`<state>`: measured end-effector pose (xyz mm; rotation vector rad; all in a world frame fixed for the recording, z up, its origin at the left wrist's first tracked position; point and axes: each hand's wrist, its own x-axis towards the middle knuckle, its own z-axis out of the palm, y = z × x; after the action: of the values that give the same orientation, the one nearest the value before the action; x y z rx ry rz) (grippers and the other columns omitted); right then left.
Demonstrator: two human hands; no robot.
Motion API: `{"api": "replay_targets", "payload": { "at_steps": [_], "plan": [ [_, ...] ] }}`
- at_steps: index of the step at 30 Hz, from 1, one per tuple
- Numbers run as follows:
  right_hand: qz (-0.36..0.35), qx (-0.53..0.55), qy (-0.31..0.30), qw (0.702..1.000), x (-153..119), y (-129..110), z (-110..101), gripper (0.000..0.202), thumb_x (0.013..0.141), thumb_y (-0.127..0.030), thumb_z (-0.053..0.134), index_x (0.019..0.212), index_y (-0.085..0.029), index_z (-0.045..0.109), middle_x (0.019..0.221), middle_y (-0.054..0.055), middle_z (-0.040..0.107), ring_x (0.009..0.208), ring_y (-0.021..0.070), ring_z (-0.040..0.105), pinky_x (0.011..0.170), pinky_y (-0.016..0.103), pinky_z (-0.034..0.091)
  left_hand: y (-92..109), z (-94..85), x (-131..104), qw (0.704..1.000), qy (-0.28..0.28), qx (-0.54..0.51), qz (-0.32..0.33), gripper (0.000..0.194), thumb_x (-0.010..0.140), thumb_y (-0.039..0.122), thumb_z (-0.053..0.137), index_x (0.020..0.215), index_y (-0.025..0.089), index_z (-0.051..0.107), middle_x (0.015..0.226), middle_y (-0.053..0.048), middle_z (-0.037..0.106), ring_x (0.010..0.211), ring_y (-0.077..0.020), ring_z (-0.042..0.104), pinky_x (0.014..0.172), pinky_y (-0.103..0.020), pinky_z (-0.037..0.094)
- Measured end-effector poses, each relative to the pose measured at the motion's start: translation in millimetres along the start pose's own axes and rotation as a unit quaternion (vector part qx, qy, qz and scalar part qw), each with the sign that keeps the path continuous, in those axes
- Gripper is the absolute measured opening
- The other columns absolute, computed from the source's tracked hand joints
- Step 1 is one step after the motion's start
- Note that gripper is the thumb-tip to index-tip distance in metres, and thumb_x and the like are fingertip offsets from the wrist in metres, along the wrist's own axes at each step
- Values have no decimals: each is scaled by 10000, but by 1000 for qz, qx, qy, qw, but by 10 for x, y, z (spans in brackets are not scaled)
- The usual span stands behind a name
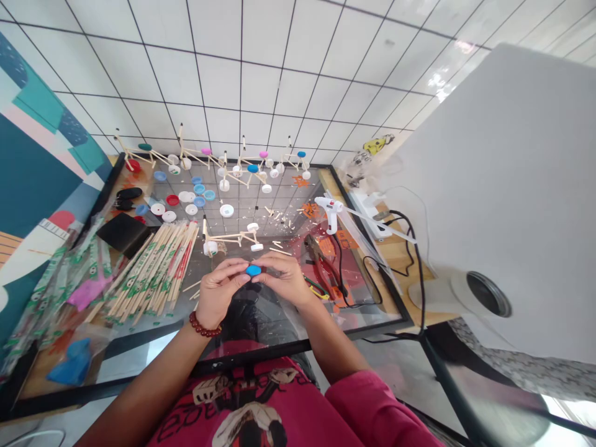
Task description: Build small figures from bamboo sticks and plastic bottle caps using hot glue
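A small oval of blue clay (253,270) is pinched between the fingertips of both hands, above the glass tabletop. My left hand (222,287) closes on its left side, with a red bead bracelet (205,326) at the wrist. From the right, my right hand (282,279) grips the same piece with thumb and fingers. Just beyond the hands stands a small stick tricycle (231,238) with white bottle-cap wheels; no coloured seat shows on it. Farther back are several similar stick tricycles (249,175) with blue, pink or green oval seats.
Wrapped chopsticks (156,270) lie left, near a black block (125,234) and bagged blue clay (72,363). Loose bottle caps (199,202) sit behind. On the right are a white glue gun (330,211), red-handled pliers (326,267), trailing black cable and stick scraps (280,248).
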<state>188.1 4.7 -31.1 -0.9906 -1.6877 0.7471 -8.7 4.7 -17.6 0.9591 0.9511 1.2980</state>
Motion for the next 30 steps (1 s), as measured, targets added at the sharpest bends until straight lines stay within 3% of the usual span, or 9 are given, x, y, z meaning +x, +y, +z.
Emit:
{"api": "replay_targets", "payload": {
  "at_steps": [10,17,22,26,30],
  "plan": [
    [-58,1,-2,998,9,-44,-47,291,1021,-473,850,1202,-249,888,1030,70,856,872,174,810,825,305,682,30,-64,15,992,-40,94,72,111,773,345,1009,856,310,944,1023,-83,869,963,-246,816,881,-364,701],
    [-73,13,11,997,19,-74,-67,290,1023,-441,852,1264,-281,875,1051,56,851,886,175,800,833,302,672,60,-25,6,997,-13,59,49,250,652,361,1084,835,289,931,1017,-89,851,987,-271,812,912,-404,712],
    [-63,14,-9,998,-6,-72,-68,276,1029,-411,849,1273,-283,873,1081,65,845,907,178,799,851,302,668,15,-66,-12,993,-31,101,52,142,792,401,1016,843,294,938,1025,-91,866,977,-275,807,929,-413,699],
    [-21,0,-18,1000,-19,-74,-82,260,1012,-424,867,1230,-282,887,1083,72,855,924,201,810,883,326,676,-108,-124,30,992,-34,88,80,280,739,469,1041,916,280,936,1040,-96,870,975,-269,815,886,-406,706],
    [14,-4,9,1000,-4,-103,-88,215,999,-430,875,1163,-293,899,1060,65,871,932,217,822,891,344,686,-151,-109,51,997,-3,67,24,370,712,503,1044,967,260,930,1090,-105,875,1016,-280,807,922,-424,693]
  ]
}}
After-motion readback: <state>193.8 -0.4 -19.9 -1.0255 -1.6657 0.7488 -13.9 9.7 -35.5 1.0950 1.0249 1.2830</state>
